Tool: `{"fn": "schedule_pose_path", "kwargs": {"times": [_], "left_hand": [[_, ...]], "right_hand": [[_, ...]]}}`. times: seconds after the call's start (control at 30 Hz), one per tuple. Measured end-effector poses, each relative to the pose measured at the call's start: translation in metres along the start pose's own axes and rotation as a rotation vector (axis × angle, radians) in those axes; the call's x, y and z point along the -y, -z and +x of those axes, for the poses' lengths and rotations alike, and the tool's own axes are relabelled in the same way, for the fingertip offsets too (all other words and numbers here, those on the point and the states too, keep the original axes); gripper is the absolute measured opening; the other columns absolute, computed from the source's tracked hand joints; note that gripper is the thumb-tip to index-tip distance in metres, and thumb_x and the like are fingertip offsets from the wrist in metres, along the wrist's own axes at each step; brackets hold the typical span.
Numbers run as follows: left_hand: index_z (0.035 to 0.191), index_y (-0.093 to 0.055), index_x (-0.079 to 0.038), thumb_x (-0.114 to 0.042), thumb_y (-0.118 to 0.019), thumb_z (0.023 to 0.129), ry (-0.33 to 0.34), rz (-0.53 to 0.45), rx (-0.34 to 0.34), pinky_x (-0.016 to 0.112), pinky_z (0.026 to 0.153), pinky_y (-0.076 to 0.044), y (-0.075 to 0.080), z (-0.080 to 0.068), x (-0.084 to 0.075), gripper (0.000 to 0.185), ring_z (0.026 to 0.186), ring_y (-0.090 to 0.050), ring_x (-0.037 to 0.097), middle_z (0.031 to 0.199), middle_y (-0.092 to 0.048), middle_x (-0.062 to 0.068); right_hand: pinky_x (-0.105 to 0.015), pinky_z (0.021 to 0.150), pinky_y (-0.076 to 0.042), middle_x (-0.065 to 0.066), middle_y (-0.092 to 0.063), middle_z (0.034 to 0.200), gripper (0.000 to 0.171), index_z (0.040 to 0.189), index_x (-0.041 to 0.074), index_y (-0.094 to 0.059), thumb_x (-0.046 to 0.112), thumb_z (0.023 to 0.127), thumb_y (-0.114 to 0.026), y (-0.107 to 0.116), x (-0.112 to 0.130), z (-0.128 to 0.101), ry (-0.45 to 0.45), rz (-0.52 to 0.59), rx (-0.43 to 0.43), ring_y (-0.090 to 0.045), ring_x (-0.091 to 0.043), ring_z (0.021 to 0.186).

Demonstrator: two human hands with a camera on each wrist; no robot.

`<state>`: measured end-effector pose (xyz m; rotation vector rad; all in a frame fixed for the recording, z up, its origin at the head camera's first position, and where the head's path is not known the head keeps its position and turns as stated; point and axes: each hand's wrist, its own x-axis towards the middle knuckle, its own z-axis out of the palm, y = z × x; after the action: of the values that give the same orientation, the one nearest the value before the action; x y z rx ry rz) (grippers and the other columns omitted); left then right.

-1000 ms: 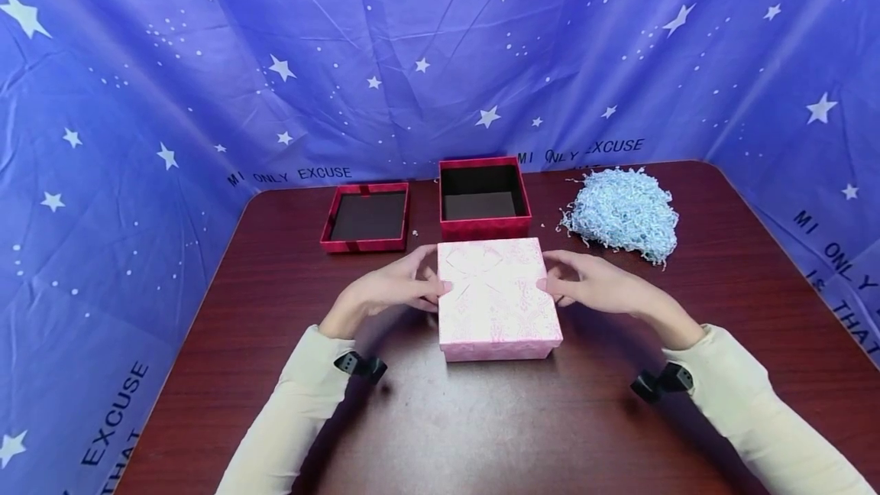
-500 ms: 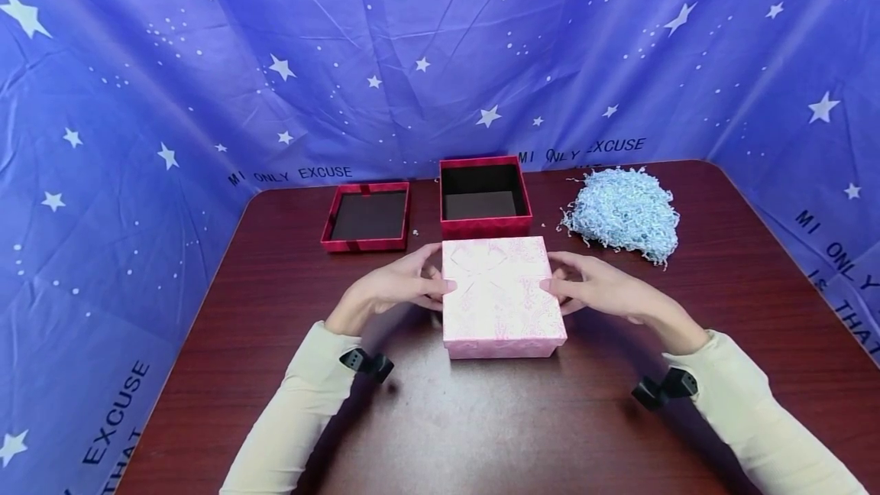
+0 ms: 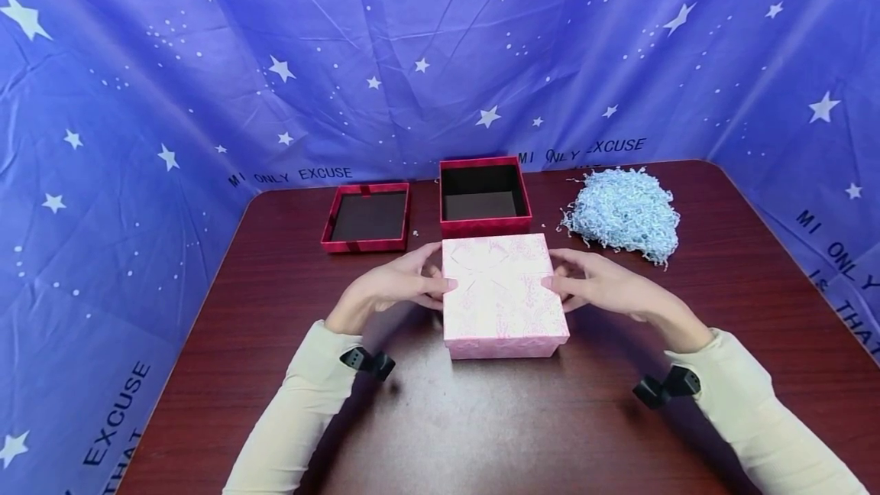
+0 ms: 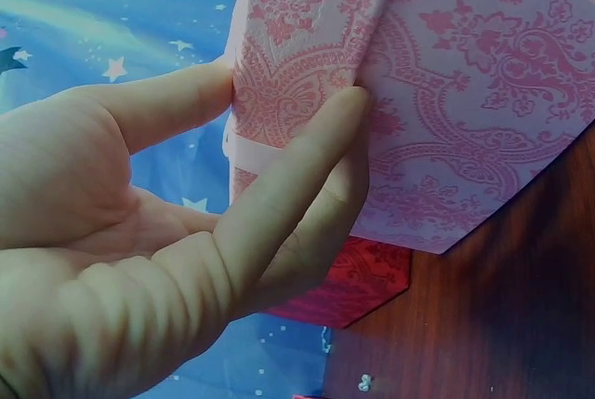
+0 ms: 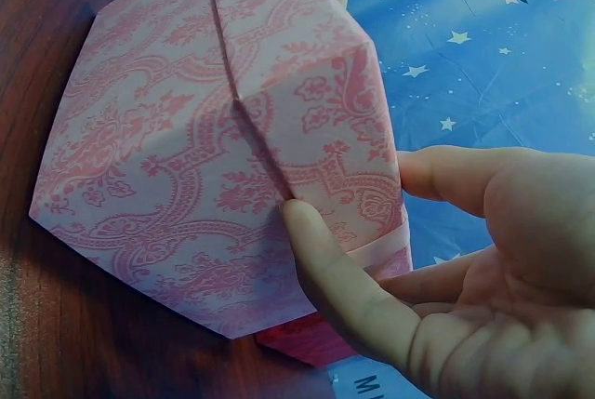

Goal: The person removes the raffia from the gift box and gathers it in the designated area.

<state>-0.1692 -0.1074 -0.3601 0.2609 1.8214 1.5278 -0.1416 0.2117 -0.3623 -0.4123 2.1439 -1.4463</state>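
Pink patterned box (image 3: 504,296) at surface (image 3: 481,434) centre, lid on, ribbon bow on top. Left hand (image 3: 395,285) grips box's left side, thumb and fingers pinching lid edge. Right hand (image 3: 598,285) grips right side same way, fingers curled on wall. Wrist views: fingertips (image 4: 344,111) pressed on lid's side wall; box looks slightly lifted, can't tell for sure. Open red box (image 3: 484,197) just behind, toward far edge. Red lid (image 3: 366,216) upturned, far left. Blue paper shred pile (image 3: 622,212) far right.
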Motion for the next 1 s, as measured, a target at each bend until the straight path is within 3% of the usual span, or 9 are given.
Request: {"fn": "schedule_pose_path", "kwargs": {"times": [0.57, 0.77, 1.0], "left_hand": [[0.153, -0.006, -0.012, -0.008, -0.067, 0.088, -0.009, 0.024, 0.012, 0.048, 0.089, -0.054, 0.001, -0.006, -0.014, 0.089, 0.087, -0.066, 0.021, 0.101, -0.05, 0.017], [0.153, -0.007, -0.013, -0.008, -0.066, 0.089, -0.044, 0.027, 0.009, 0.048, 0.089, -0.054, 0.002, -0.01, -0.023, 0.086, 0.088, -0.066, 0.023, 0.102, -0.05, 0.017], [0.152, -0.011, -0.014, -0.016, -0.059, 0.095, -0.124, 0.031, -0.071, 0.046, 0.088, -0.055, 0.006, -0.012, -0.034, 0.075, 0.086, -0.065, 0.022, 0.108, -0.051, 0.017]], "right_hand": [[-0.037, 0.076, -0.059, -0.022, -0.053, 0.105, 0.068, 0.146, -0.006, -0.024, 0.024, 0.095, -0.059, 0.006, 0.012, -0.008, 0.011, -0.03, -0.031, -0.069, -0.025, 0.088], [-0.037, 0.076, -0.06, -0.02, -0.053, 0.103, 0.066, 0.146, -0.003, -0.027, 0.023, 0.095, -0.06, 0.009, 0.02, -0.009, 0.033, -0.009, -0.057, -0.068, -0.022, 0.088], [-0.034, 0.077, -0.059, -0.023, -0.055, 0.109, 0.063, 0.147, 0.0, -0.026, 0.028, 0.098, -0.055, 0.013, 0.032, -0.009, 0.053, -0.031, -0.158, -0.069, -0.021, 0.085]]}}
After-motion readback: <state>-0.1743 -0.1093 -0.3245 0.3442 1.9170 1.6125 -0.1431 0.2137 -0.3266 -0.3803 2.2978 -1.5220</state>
